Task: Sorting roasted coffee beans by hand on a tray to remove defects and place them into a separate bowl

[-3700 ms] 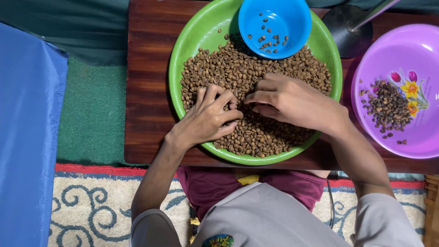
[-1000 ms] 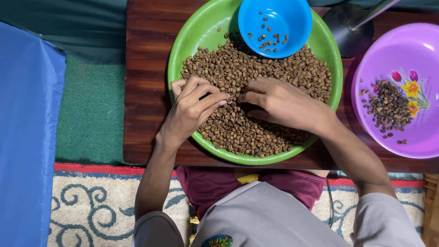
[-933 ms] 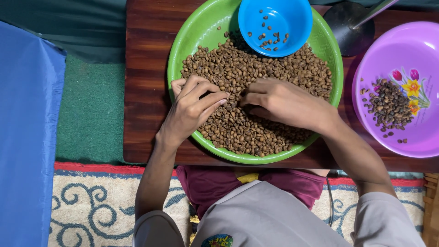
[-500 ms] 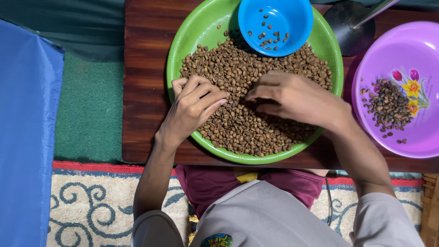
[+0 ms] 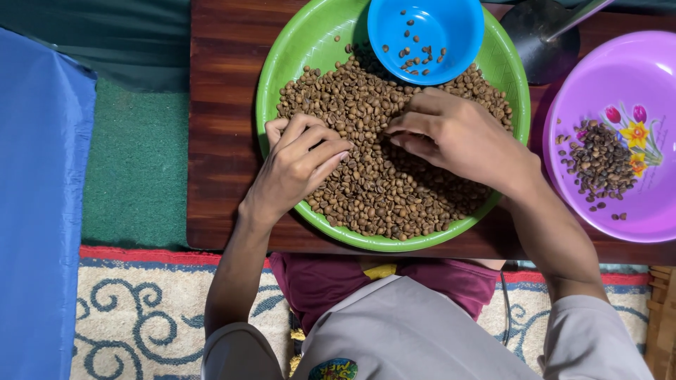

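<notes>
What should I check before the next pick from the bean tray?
1. Left hand resting on the beans in the green tray: ok.
2. Right hand fingertips pinched over the beans: ok; bean held: cannot tell.
3. Blue bowl upright inside the tray, few beans, room left: ok.
4. Purple basin on the right, within view, holds darker beans: ok.
5. Tray fully on the wooden table: ok.

The one camera sat on my head and looked almost straight down, close over the low wooden table [image 5: 225,141]. The green tray [image 5: 296,49] filled the upper middle of the frame, my lap lay along the bottom edge, and the purple basin [image 5: 634,70] was cut off at right.
</notes>
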